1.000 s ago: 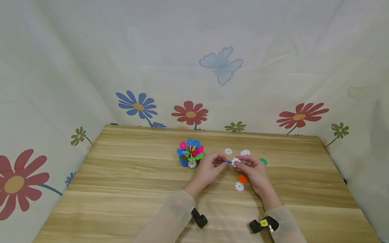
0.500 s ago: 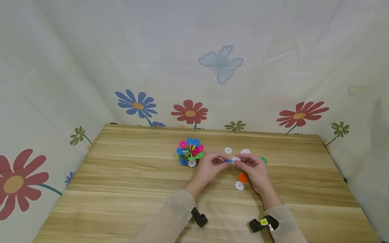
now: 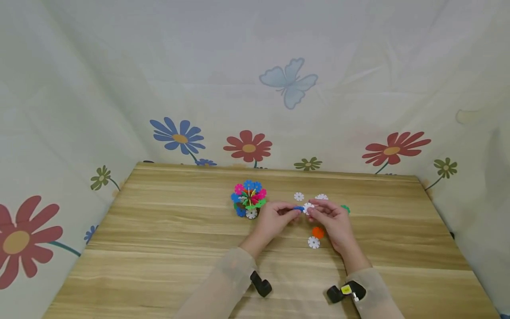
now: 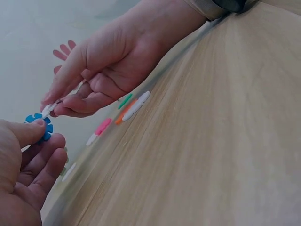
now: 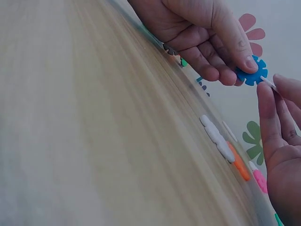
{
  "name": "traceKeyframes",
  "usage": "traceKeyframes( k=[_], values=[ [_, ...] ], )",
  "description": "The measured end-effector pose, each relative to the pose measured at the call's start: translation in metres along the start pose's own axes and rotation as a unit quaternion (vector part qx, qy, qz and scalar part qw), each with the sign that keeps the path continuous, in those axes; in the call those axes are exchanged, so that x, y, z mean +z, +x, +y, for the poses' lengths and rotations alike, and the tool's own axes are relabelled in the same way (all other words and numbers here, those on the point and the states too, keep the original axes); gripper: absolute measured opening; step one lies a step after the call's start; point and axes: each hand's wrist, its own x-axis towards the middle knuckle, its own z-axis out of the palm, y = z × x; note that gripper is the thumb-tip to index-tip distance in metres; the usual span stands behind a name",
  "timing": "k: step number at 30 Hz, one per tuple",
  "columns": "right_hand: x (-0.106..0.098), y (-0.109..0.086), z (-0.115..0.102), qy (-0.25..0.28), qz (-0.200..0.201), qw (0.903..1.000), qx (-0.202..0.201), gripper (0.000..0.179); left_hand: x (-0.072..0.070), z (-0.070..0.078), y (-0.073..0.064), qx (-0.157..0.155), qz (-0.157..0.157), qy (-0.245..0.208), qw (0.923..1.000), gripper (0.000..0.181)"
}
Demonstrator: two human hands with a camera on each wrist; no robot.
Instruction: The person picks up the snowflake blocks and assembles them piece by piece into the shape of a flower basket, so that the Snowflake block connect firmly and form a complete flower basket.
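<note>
Between thumb and fingers my left hand (image 3: pixel 275 219) pinches a blue snowflake disc (image 5: pixel 254 74), a flat round piece with notches around its edge. My right hand (image 3: pixel 332 223) pinches a white snowflake disc (image 3: pixel 308 208) by its edge. The two discs meet at their rims, standing at an angle to each other; in the right wrist view the white one's edge touches the blue one at a notch. Left of my left hand sits a ball-like cluster of joined snowflake discs (image 3: pixel 249 199) in blue, pink, green, white and other colours.
Loose discs lie around my hands on the wooden table (image 3: pixel 179 248): a white disc (image 3: pixel 299 196) behind, an orange disc (image 3: pixel 318 232) and another white disc (image 3: pixel 313 242) in front, a green disc (image 3: pixel 346 209) at right. A pink disc (image 4: pixel 103 125) shows low in the left wrist view.
The blue disc has tilted slightly in my left fingers while staying against the white one. Both hands keep nearly the same place; the whole head view has shifted up a little.
</note>
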Motion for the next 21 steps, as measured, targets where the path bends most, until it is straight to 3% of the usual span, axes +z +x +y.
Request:
traceKeyframes(
  k=[6,15,21],
  values=[
    [-0.0016,0.0010,0.0013,0.002,-0.005,1.0000,0.005,0.048,0.0002,0.0002,-0.0002,0.005,-0.001,0.002,1.0000,0.012],
    [-0.0018,-0.0007,0.0007,0.036,0.004,0.9992,0.020,0.015,-0.0010,0.0028,0.0000,0.103,0.009,0.083,0.9912,0.007],
    [0.0009,-0.0019,-0.0026,0.069,-0.006,0.9972,0.028,0.014,-0.0002,0.0045,-0.0007,0.120,0.010,0.112,0.9863,0.006]
  ],
)
